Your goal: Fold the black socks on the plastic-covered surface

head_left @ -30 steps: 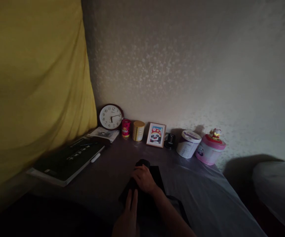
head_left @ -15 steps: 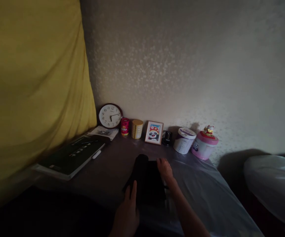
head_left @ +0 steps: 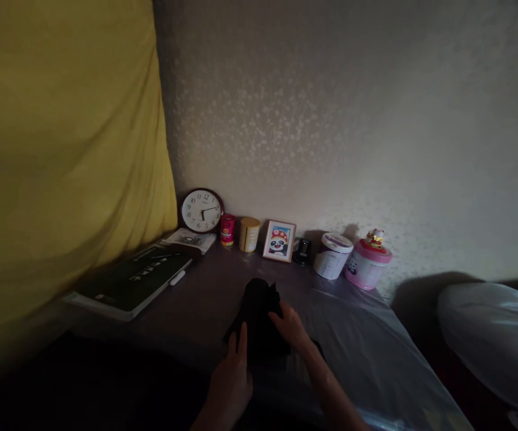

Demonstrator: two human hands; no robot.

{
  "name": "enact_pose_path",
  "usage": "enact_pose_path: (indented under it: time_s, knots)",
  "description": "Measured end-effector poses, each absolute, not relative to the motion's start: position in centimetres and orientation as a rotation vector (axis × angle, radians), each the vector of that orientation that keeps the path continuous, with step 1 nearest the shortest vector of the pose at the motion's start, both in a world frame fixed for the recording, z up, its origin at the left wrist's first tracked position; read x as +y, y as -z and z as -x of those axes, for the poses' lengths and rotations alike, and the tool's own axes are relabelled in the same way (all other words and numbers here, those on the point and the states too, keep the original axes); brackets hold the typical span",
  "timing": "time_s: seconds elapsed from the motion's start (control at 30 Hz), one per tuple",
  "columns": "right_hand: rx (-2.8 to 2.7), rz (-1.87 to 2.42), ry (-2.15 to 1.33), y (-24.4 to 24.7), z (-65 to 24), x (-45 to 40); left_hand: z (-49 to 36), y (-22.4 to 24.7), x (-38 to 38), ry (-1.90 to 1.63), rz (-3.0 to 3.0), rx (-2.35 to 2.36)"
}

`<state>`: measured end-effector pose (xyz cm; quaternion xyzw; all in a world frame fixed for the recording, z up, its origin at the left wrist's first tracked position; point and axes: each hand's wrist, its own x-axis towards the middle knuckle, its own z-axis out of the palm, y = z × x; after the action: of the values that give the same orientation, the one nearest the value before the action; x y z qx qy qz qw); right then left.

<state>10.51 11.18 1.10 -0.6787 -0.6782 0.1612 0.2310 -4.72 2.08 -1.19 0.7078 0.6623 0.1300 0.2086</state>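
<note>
A black cloth point(head_left: 255, 317) lies in front of me on the plastic-covered table point(head_left: 353, 335), its left part bulging and its right edge lifted and bunched. My left hand point(head_left: 232, 374) rests against the near left part of the cloth, with two fingers stretched out and apart. On the right side, my right hand point(head_left: 289, 325) grips the cloth's edge between thumb and fingers. Dark shadow hides the near folds of the cloth.
Along the wall stand a clock point(head_left: 202, 211), a red can point(head_left: 227, 230), a yellow can point(head_left: 249, 234), a framed panda picture point(head_left: 279, 240), a white tub point(head_left: 333, 256) and a pink tub point(head_left: 367, 264). A green book point(head_left: 137, 278) lies left, beside a yellow curtain point(head_left: 70, 137).
My right hand has moved left, lifting and folding the cloth's right edge inward. My left hand stays nearly in place. The view has shifted slightly.
</note>
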Motion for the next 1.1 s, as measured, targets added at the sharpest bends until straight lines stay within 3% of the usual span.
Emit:
enact_pose_path:
  time_s: [0.53, 0.77, 1.1]
  knots:
    - [-1.959, 1.758, -0.547, -1.1, -3.9, 13.2, 4.9, 1.3, 2.4, -0.415, -1.97, 1.799]
    - [-2.087, 1.719, -0.611, -1.7, -3.2, 13.2, 5.4, 2.5, 2.4, -0.713, -1.856, 1.66]
    - [-2.171, 1.643, -0.66, -2.7, -3.1, 12.3, 5.1, 2.2, 2.0, -0.551, -1.984, 1.747]
